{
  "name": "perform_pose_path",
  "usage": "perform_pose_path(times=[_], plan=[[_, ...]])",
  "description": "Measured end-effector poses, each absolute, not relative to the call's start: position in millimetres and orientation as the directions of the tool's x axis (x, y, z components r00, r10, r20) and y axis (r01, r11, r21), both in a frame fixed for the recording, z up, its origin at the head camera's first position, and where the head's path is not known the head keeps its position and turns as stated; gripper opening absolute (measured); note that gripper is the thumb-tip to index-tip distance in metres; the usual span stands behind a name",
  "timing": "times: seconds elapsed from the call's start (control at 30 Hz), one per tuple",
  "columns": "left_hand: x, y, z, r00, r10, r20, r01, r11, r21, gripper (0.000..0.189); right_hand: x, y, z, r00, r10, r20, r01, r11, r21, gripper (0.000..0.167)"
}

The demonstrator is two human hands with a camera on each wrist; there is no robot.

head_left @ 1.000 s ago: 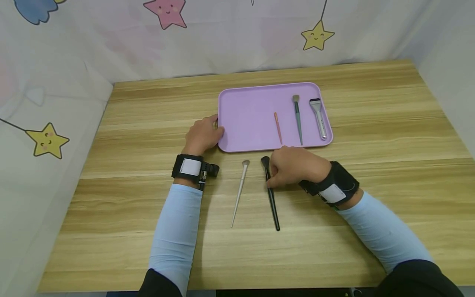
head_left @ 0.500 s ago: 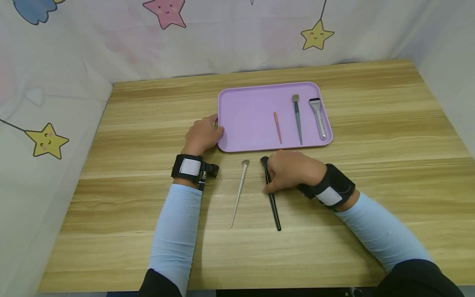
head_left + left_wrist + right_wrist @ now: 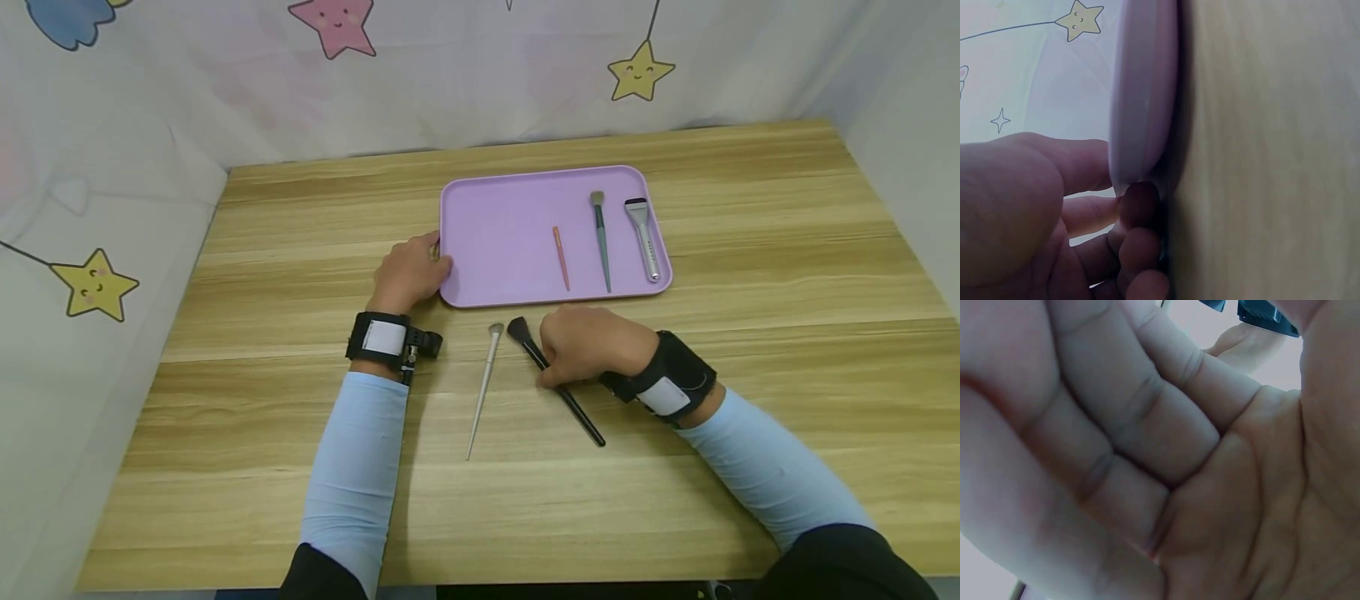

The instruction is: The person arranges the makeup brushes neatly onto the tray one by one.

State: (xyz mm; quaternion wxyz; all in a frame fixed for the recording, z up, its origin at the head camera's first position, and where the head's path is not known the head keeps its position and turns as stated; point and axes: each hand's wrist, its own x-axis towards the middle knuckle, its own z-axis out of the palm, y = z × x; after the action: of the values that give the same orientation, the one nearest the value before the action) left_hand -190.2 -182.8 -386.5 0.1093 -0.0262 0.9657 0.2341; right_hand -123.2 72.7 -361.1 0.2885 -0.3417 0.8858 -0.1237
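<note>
My left hand pinches the left edge of a lilac tray, thumb at the rim. The left wrist view shows the tray's edge between thumb and curled fingers. In front of the tray, my right hand pinches a black makeup brush around its middle. This brush lies slanted, its dark bristles pointing up and left. A slim white makeup brush lies on the table just left of it. In the right wrist view, the palm and bent fingers fill most of the picture and hide the brush.
On the tray's right side lie a short pink stick-like tool, a green-handled brush and a silver flat brush with a dark tip. The wooden table meets a printed cloth wall at the back.
The black brush has turned in my right hand: its bristle end swung left and its handle end right. The right hand shifted slightly left and down. Left hand and tray stay put.
</note>
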Motion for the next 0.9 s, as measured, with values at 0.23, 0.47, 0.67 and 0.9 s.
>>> perform_pose_path(times=[0.23,0.47,0.67,0.9], plan=[[-190.7,-182.9,-387.4,-0.975,-0.002,-0.224,-0.104,0.888,0.448,0.061,-126.7,73.5,-361.6,-0.621,-0.692,-0.369,-0.535,0.718,-0.445,0.043],[-191.2,-182.6,-387.5,-0.974,-0.005,-0.227,-0.109,0.887,0.448,0.061,-130.6,72.1,-360.7,-0.681,-0.67,-0.296,-0.518,0.727,-0.451,0.032],[-190.7,-182.7,-387.1,-0.974,-0.002,-0.227,-0.106,0.889,0.446,0.061,-132.3,71.4,-359.2,-0.723,-0.647,-0.241,-0.5,0.731,-0.464,0.023],[-191.3,-182.8,-387.7,-0.973,-0.004,-0.229,-0.108,0.888,0.446,0.061,-133.0,71.4,-358.9,-0.759,-0.624,-0.186,-0.477,0.727,-0.493,0.024]])
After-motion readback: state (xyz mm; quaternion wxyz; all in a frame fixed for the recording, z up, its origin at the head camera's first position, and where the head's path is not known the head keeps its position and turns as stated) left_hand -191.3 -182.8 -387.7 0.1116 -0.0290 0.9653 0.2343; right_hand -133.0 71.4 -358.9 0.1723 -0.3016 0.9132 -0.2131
